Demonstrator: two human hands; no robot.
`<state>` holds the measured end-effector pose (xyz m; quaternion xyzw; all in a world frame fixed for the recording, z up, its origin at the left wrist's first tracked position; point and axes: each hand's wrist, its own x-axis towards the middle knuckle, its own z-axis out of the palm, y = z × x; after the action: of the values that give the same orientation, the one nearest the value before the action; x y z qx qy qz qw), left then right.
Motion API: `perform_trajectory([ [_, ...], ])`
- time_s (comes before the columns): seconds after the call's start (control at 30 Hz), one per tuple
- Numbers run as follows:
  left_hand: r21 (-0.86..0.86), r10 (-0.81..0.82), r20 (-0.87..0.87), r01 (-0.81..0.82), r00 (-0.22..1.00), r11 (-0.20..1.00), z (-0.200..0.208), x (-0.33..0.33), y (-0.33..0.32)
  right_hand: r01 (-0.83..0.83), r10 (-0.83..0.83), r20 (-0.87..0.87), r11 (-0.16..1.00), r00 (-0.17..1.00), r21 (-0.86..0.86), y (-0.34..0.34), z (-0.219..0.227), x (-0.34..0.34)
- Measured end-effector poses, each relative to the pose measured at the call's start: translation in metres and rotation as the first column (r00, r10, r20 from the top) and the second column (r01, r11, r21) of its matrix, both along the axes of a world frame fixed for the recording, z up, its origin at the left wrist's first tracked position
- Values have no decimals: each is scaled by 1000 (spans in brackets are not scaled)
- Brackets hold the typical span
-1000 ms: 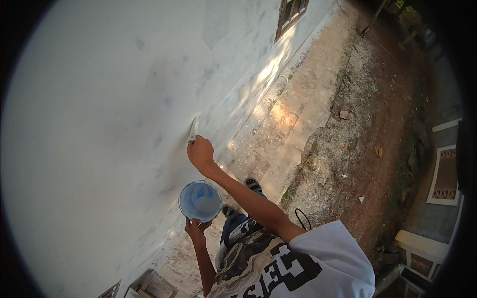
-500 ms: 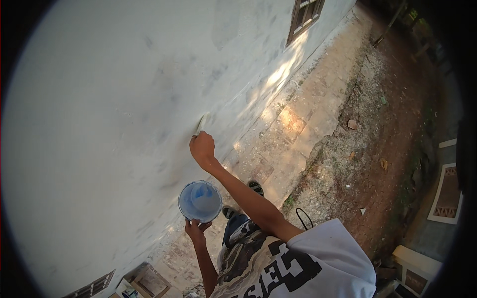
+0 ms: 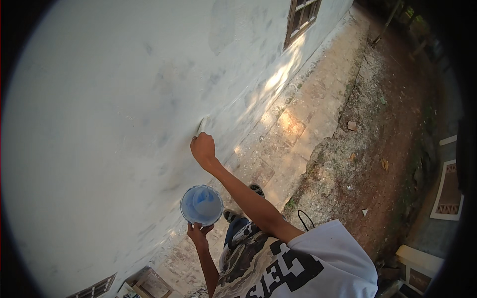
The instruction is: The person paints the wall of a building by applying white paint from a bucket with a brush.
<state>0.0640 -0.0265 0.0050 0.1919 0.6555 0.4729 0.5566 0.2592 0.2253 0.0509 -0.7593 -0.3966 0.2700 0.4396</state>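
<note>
My right hand (image 3: pixel 202 149) is closed around a paintbrush (image 3: pixel 200 125), a slim pale tool seen nearly edge-on. Its tip meets the whitish wall (image 3: pixel 109 129), which shows grey, blotchy patches. Fingers hide the brush's handle. Lower down, beside the wall, my left hand (image 3: pixel 198 232) supports a round bucket (image 3: pixel 188 199) from its near side and underneath. Bluish-white paint (image 3: pixel 206 207) lies in the bucket, and blue smears coat its inner wall.
A paved walkway (image 3: pixel 278 144) runs along the wall's foot, under my sandalled feet (image 3: pixel 256 189). Rubble and gravel (image 3: pixel 328 169) border it, then reddish dirt (image 3: pixel 387 174). A wooden-framed window (image 3: pixel 302 20) is set in the wall ahead. A wooden frame (image 3: pixel 151 283) stands at lower left.
The bucket in my left hand has shifted slightly down and right and tilted a little. My right hand and the brush have barely moved along the wall. The view has shifted slightly.
</note>
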Motion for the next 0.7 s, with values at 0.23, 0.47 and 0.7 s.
perform_trajectory([
  [0.23,28,-41,-7,41,999,999,-4,5,15,-326,351,178,932,919,-158,-75,18,77],
  [0.47,-17,-130,-50,129,990,991,-7,11,43,-722,720,-75,677,690,-141,-149,69,150],
  [0.7,11,-207,-69,208,976,978,4,64,58,-764,791,234,609,565,-213,-176,-12,92],
])
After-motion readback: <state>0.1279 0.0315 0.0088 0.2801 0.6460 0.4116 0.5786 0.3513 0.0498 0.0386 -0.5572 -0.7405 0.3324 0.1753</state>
